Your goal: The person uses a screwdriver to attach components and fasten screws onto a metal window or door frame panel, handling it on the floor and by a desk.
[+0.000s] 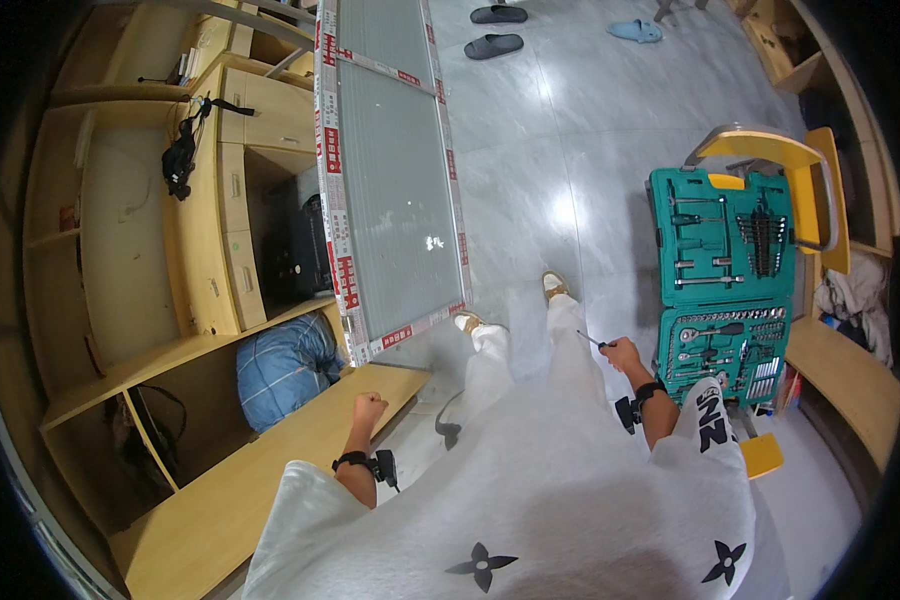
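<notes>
My right hand [622, 354] is closed around a screwdriver [598, 343] with a dark handle, its thin shaft pointing left over my right leg. Curled into a fist, my left hand [368, 408] is above the wooden bench [270, 470], with nothing showing out of it. In front of it stands a tall greyish glass panel [395, 190], its metal frame covered with red and white tape. To the right of my right hand a green tool case [660, 250] lies open, with sockets, ratchets, wrenches and other tools in its two halves.
Wooden cabinets with drawers [238, 200] line the left side. A blue bundle of bedding [282, 370] is stuffed in a compartment there. The tool case rests by a yellow chair [828, 190]. Dark slippers [495, 46] and a blue slipper [636, 31] lie on the far floor.
</notes>
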Action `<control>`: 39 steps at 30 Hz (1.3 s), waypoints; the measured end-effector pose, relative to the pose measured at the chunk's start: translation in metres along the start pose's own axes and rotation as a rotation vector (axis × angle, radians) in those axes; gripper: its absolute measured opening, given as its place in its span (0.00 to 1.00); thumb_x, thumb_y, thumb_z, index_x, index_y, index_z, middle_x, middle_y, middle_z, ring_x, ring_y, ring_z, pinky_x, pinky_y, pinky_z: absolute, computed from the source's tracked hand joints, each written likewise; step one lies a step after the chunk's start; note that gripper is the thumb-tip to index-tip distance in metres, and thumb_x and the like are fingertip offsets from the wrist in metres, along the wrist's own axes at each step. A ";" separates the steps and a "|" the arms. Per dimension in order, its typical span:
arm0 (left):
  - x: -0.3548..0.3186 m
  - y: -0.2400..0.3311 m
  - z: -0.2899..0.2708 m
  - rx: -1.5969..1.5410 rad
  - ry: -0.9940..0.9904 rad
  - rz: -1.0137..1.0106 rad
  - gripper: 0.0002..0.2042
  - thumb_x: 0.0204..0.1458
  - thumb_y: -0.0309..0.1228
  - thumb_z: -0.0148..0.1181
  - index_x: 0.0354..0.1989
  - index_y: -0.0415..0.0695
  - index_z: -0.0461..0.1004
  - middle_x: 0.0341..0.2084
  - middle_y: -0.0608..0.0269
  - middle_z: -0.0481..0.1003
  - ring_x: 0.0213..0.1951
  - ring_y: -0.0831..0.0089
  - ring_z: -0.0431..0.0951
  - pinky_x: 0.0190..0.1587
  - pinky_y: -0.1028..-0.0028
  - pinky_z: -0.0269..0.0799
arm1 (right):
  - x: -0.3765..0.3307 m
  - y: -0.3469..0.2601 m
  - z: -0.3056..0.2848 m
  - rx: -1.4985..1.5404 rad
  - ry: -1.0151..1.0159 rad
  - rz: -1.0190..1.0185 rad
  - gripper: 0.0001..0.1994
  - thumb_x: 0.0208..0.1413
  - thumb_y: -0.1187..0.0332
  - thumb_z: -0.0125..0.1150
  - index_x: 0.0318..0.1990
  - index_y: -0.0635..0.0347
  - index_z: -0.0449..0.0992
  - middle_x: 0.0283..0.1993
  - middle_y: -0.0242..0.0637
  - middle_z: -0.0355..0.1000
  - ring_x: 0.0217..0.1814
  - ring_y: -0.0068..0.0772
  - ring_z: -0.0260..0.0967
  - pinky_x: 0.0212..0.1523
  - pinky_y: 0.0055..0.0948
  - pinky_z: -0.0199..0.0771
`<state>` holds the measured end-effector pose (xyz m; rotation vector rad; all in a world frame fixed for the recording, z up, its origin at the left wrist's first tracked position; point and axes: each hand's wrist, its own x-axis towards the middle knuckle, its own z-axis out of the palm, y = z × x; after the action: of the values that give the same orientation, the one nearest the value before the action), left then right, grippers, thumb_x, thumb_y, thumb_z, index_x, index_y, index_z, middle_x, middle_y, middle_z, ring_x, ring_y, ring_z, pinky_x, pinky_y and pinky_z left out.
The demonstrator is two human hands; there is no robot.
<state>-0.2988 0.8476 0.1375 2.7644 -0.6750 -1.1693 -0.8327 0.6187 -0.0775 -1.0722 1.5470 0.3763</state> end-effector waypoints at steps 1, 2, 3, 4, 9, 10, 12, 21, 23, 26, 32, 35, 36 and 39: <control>0.006 -0.003 0.001 0.004 0.000 -0.005 0.13 0.33 0.23 0.59 0.08 0.42 0.59 0.07 0.68 0.55 0.15 0.78 0.57 0.18 0.71 0.56 | -0.002 -0.007 0.000 0.013 -0.013 0.004 0.15 0.40 0.60 0.61 0.29 0.65 0.79 0.17 0.38 0.71 0.15 0.30 0.68 0.19 0.29 0.69; 0.012 -0.007 0.002 -0.044 -0.013 0.014 0.14 0.34 0.22 0.59 0.08 0.43 0.57 0.08 0.70 0.54 0.16 0.80 0.56 0.18 0.72 0.54 | -0.004 -0.015 0.000 0.025 -0.026 0.006 0.16 0.39 0.57 0.61 0.28 0.64 0.79 0.19 0.40 0.73 0.19 0.33 0.71 0.25 0.30 0.72; 0.016 -0.007 0.003 -0.096 -0.024 0.034 0.16 0.34 0.21 0.59 0.09 0.44 0.55 0.09 0.72 0.52 0.17 0.82 0.54 0.18 0.73 0.53 | -0.006 -0.021 0.000 0.071 -0.015 -0.002 0.15 0.39 0.58 0.61 0.26 0.63 0.79 0.17 0.39 0.72 0.17 0.31 0.70 0.23 0.29 0.72; 0.018 0.004 0.004 -0.094 -0.032 0.036 0.16 0.34 0.21 0.59 0.09 0.44 0.55 0.09 0.72 0.52 0.17 0.82 0.54 0.18 0.73 0.53 | -0.008 -0.022 -0.002 0.073 -0.012 0.005 0.15 0.39 0.58 0.61 0.26 0.63 0.79 0.17 0.39 0.72 0.17 0.31 0.70 0.23 0.29 0.72; 0.016 0.024 0.003 -0.171 -0.022 0.174 0.14 0.37 0.19 0.57 0.11 0.44 0.56 0.10 0.72 0.55 0.18 0.82 0.56 0.18 0.74 0.54 | -0.006 -0.029 -0.014 0.058 0.034 -0.053 0.14 0.40 0.59 0.59 0.22 0.63 0.77 0.15 0.37 0.71 0.16 0.30 0.69 0.21 0.30 0.71; 0.014 0.025 0.006 -0.173 -0.019 0.172 0.14 0.37 0.19 0.57 0.11 0.44 0.56 0.10 0.72 0.55 0.18 0.82 0.56 0.18 0.74 0.54 | -0.004 -0.030 -0.015 0.056 0.033 -0.055 0.14 0.40 0.59 0.59 0.22 0.63 0.77 0.15 0.37 0.71 0.16 0.30 0.69 0.21 0.30 0.71; 0.008 0.027 0.017 -0.513 0.069 0.134 0.14 0.41 0.17 0.53 0.11 0.43 0.56 0.10 0.70 0.57 0.17 0.82 0.59 0.18 0.75 0.55 | 0.001 -0.029 -0.016 0.054 0.045 -0.077 0.14 0.41 0.59 0.58 0.21 0.63 0.77 0.15 0.37 0.70 0.15 0.30 0.69 0.20 0.30 0.70; 0.009 0.008 0.021 -0.179 0.227 0.277 0.09 0.38 0.20 0.45 0.10 0.39 0.58 0.05 0.65 0.55 0.13 0.80 0.57 0.14 0.71 0.53 | 0.016 -0.015 -0.022 0.008 0.031 -0.072 0.16 0.43 0.56 0.60 0.25 0.62 0.77 0.16 0.37 0.70 0.14 0.31 0.67 0.18 0.31 0.68; 0.003 0.006 0.022 -0.145 0.239 0.263 0.09 0.38 0.20 0.44 0.10 0.39 0.57 0.06 0.65 0.55 0.13 0.80 0.57 0.14 0.71 0.52 | 0.015 -0.018 -0.023 0.007 0.015 -0.075 0.15 0.43 0.57 0.60 0.25 0.62 0.77 0.16 0.36 0.70 0.14 0.30 0.67 0.17 0.30 0.67; -0.008 -0.003 0.026 -0.209 0.215 0.121 0.08 0.38 0.18 0.44 0.12 0.39 0.58 0.08 0.65 0.58 0.14 0.79 0.58 0.15 0.72 0.53 | 0.015 -0.020 -0.027 0.007 -0.003 -0.074 0.15 0.44 0.58 0.60 0.26 0.63 0.77 0.15 0.35 0.69 0.13 0.28 0.65 0.16 0.29 0.65; -0.035 -0.016 0.045 -0.352 0.184 0.005 0.07 0.36 0.14 0.47 0.20 0.41 0.65 0.17 0.63 0.69 0.22 0.73 0.68 0.25 0.74 0.65 | 0.007 -0.027 -0.031 -0.015 -0.005 -0.028 0.14 0.45 0.59 0.60 0.28 0.64 0.77 0.15 0.34 0.68 0.12 0.26 0.64 0.15 0.28 0.64; -0.044 -0.035 0.051 -0.102 0.288 0.088 0.06 0.35 0.15 0.48 0.21 0.41 0.67 0.18 0.62 0.70 0.23 0.70 0.70 0.29 0.74 0.66 | 0.012 -0.036 -0.034 -0.050 -0.015 -0.048 0.14 0.45 0.60 0.60 0.28 0.64 0.78 0.15 0.34 0.68 0.13 0.26 0.64 0.15 0.28 0.63; -0.048 -0.031 0.055 -0.059 0.331 0.117 0.07 0.34 0.15 0.49 0.23 0.41 0.68 0.18 0.63 0.70 0.23 0.70 0.70 0.29 0.74 0.66 | 0.013 -0.034 -0.036 -0.060 -0.014 -0.058 0.14 0.45 0.60 0.60 0.28 0.64 0.78 0.15 0.34 0.68 0.13 0.26 0.64 0.15 0.28 0.63; -0.057 -0.023 0.060 -0.003 0.382 0.097 0.10 0.33 0.15 0.49 0.25 0.41 0.72 0.19 0.63 0.71 0.23 0.69 0.71 0.30 0.74 0.67 | 0.014 -0.034 -0.040 -0.014 -0.003 -0.077 0.13 0.44 0.61 0.61 0.28 0.64 0.78 0.15 0.34 0.68 0.13 0.27 0.64 0.16 0.29 0.64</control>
<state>-0.3675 0.8991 0.1277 2.7958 -0.7465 -0.5963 -0.8290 0.5648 -0.0681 -1.1381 1.4977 0.3368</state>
